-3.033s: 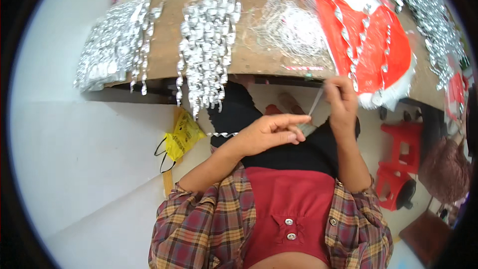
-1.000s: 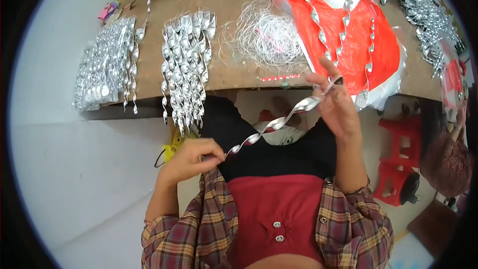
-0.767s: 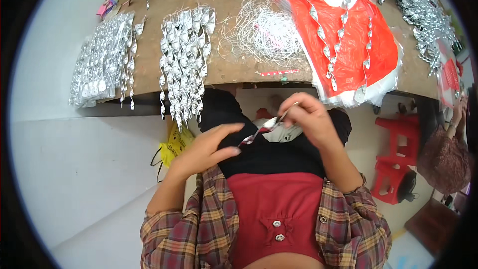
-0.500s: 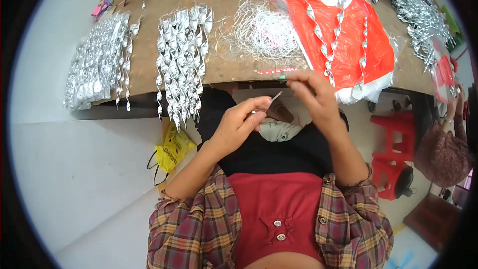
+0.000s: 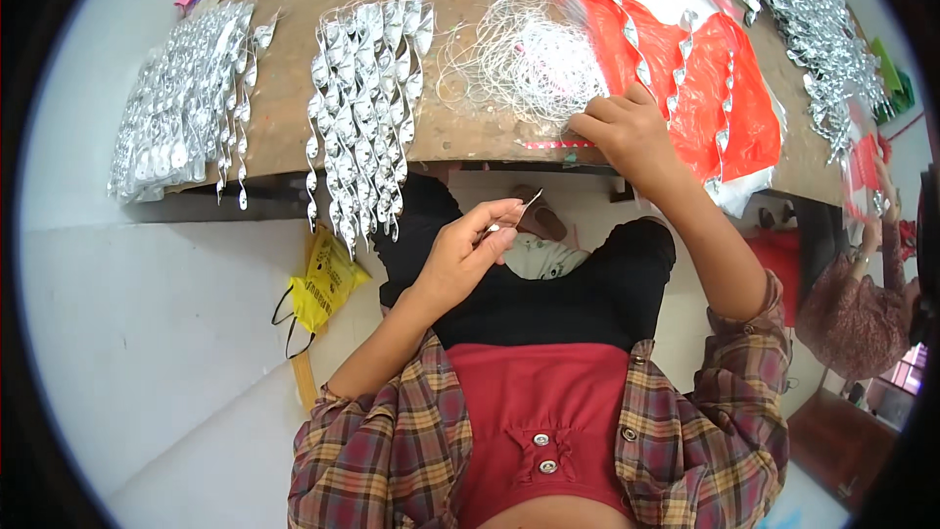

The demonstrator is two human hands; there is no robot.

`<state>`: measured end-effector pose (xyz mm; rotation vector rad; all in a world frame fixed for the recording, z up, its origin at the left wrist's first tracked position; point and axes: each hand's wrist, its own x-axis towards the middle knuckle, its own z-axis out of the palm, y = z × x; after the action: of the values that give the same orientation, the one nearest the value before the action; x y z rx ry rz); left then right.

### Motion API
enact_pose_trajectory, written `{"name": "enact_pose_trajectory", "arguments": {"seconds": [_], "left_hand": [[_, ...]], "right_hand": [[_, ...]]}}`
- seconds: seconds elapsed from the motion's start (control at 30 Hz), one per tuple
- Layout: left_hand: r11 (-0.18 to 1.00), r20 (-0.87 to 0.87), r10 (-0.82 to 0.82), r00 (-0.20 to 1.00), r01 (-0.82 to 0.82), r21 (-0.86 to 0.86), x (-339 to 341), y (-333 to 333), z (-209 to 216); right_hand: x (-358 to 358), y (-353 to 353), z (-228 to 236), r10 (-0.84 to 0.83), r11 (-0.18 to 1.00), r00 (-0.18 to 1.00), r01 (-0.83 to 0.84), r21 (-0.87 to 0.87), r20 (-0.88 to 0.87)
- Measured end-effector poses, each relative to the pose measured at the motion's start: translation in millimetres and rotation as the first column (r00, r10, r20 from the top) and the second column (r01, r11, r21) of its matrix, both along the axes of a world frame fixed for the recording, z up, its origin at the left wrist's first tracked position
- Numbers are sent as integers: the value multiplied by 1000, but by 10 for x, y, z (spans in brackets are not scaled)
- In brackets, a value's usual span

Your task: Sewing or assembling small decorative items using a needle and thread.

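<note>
Over my lap, my left hand [image 5: 468,253] is closed, its thumb and fingers pinching a thin silvery-white strip [image 5: 533,200] whose free end sticks up past the fingertips. A small white bit also shows between the fingers. My right hand [image 5: 627,135] is at the table's near edge, between a tangled heap of white string [image 5: 543,64] and a red plastic bag [image 5: 656,64]. Its fingers are bent together, tips by the heap's near side; what they pinch, if anything, is too small to name. Twisted silver spiral strands [image 5: 678,78] lie across the red bag.
Silver spiral strands [image 5: 364,103] hang over the front edge of the brown table [image 5: 460,142]. Bagged spirals [image 5: 181,103] lie at the left, a silver heap [image 5: 808,39] at the far right. A yellow bag [image 5: 328,279] sits below. Another person [image 5: 857,318] works at right.
My right hand has moved away from the left, forward and onto the table edge beside the string heap. My left hand stays over the lap, still pinching the strip.
</note>
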<state>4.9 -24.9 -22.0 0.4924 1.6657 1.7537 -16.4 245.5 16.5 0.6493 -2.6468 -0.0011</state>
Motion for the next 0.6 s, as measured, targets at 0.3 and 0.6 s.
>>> {"name": "enact_pose_trajectory", "arguments": {"seconds": [0.3,0.6], "left_hand": [[1000,28,-22,999,21,13,-7,86,-43],[1000,117,0,993,-3,25,-80,74,79]], "right_hand": [[-49,-49,11,66,985,995,-77,152,74],[637,-361,240,-22,884,998,44,-464,52]]}}
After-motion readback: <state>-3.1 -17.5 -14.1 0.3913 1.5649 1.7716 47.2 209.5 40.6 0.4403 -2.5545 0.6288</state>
